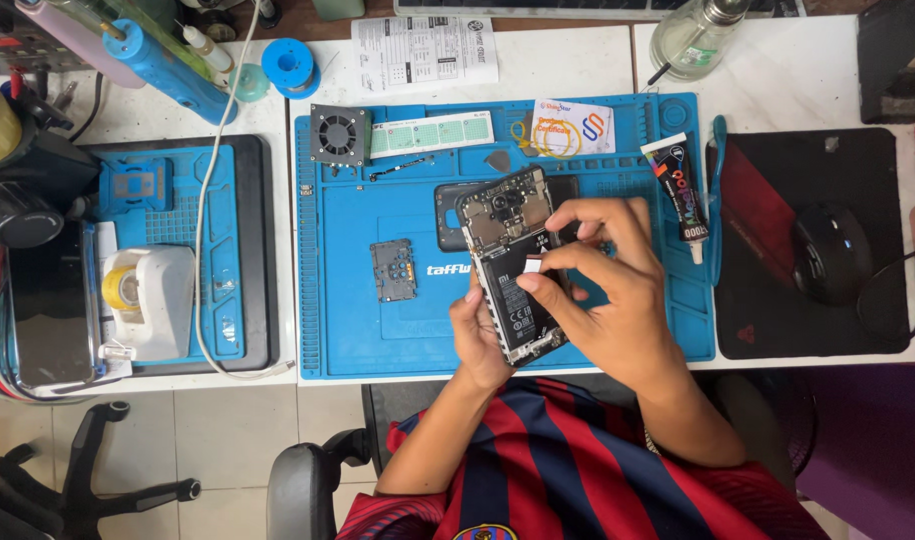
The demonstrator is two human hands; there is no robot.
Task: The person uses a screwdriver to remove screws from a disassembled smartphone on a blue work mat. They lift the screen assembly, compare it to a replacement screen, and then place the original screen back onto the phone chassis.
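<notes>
1. Blue silicone repair mat covers the middle of the white tabletop, and the opened phone is held just above it, tilted, with its back cover off.
2. Left hand is closed around the lower edge of the phone from beneath and carries it.
3. Right hand is curled over the phone's right side; its fingertips pinch a small pale piece near the black battery, but I cannot tell what this piece is.
4. I judge the phone light and stiff, yet fragile: bare circuit board and thin connectors are exposed, so the metal frame edges seem the safest place to hold.
5. Battery surface looks smooth and glossy; the board is matte with small shiny parts.
6. On the mat lie a dark flat shield plate, a small square fan and a black glue tube.
7. A black mouse sits on a dark pad at the right.
</notes>
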